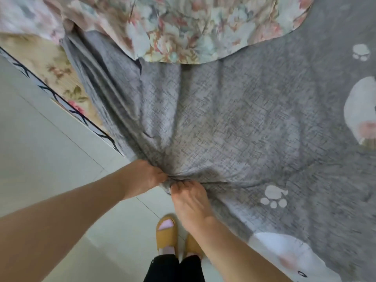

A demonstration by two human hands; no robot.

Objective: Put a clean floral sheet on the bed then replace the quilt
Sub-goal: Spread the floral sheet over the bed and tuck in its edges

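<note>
Both hands pinch one corner of the grey quilt [234, 123], left hand [142, 178] beside right hand [191, 202], likely to pull it flat over the bed. Its far end lies under the floral sheet [183, 27]. Yellow slippers [166, 231] stand on the floor [40, 149].

The quilt [234, 123] spreads over the bed ahead of me and to my right. The sheet [183, 27] lies on its far part. Left of the quilt the mattress [55, 72] edge shows, with the floor [40, 149] beside it. My left hand [142, 178] and right hand [189, 198] meet at the quilt's near corner, my slippers [166, 231] below.
</note>
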